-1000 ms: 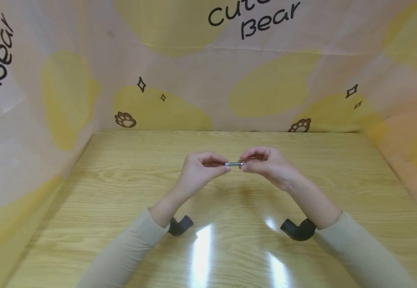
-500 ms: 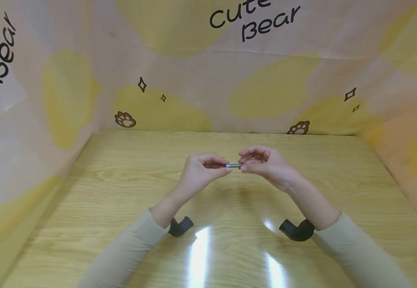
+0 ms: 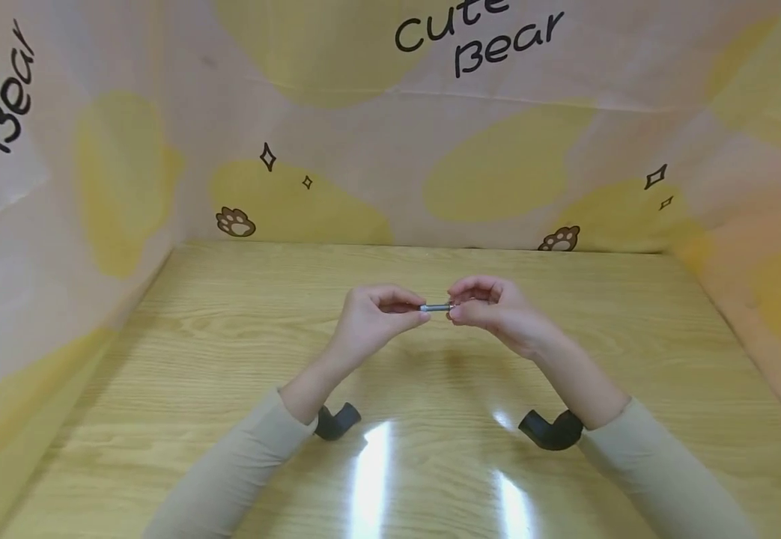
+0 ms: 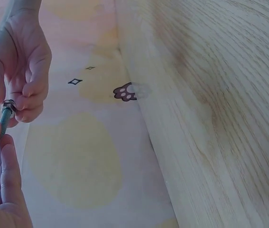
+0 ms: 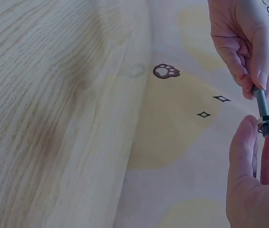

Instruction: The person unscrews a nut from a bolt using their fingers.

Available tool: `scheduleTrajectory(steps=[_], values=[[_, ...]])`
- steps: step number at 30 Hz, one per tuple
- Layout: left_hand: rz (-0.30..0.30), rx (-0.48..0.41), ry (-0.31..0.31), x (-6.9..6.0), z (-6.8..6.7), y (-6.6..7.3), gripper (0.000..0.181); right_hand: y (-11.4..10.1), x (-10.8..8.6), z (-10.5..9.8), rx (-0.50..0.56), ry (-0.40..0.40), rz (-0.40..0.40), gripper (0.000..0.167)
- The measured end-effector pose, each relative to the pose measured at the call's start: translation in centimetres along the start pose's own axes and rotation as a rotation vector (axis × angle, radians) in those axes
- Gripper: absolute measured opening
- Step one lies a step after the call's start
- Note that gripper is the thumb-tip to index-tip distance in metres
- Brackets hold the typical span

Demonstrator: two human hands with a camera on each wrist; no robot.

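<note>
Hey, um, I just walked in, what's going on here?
A person is working on a metal bolt with both hands, holding it up over a wooden table. The left hand pinches one end of the bolt, while the right hand has its fingers around a nut near the other end. The nut is on the bolt, with the tip showing past it. Whether it's going on or coming off, I can't tell.

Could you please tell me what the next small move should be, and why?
Perhaps the right hand should give the nut a small turn while the left hand steadies the bolt: the nut sits around the bolt near one end, between the right fingers, and the left hand pinches the other end. Which way to turn is unclear.
</note>
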State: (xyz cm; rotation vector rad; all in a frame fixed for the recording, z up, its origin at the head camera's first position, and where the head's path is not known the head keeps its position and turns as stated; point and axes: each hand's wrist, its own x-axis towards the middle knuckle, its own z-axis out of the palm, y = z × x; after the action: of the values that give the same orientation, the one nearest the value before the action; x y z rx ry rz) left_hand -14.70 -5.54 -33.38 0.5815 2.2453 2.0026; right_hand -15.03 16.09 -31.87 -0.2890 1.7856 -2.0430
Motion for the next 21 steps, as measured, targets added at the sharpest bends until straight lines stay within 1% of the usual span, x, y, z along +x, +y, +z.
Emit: scheduleTrajectory(steps=[2,5,8,12,15,19,21], values=[[0.012,-0.002,-0.005,0.06,0.02,-0.12,0.016,-0.03,-0.02,-0.02,0.016,-0.002,0.006,0.019],[0.021,0.006,0.0,0.03,-0.08,-0.33,0.015,0.03,0.13,0.18,0.071,0.003,0.05,0.014],[0.007,0.012,0.003,-0.08,-0.19,-0.52,0.014,0.26,0.32,0.42,0.113,0.015,0.093,0.017],[-0.019,0.013,-0.002,0.01,-0.12,-0.58,0.015,0.46,0.27,0.27,0.098,0.036,0.056,0.02],[-0.023,0.019,-0.004,0.19,0.05,-0.51,0.015,0.39,0.08,0.02,0.067,0.05,0.022,0.021],[-0.023,0.02,-0.006,0.2,0.2,-0.42,0.015,0.23,-0.01,-0.01,0.061,0.056,0.052,0.013],[-0.021,0.022,-0.007,0.13,0.21,-0.38,0.015,0.23,-0.01,0.06,0.06,0.056,0.083,0.013]])
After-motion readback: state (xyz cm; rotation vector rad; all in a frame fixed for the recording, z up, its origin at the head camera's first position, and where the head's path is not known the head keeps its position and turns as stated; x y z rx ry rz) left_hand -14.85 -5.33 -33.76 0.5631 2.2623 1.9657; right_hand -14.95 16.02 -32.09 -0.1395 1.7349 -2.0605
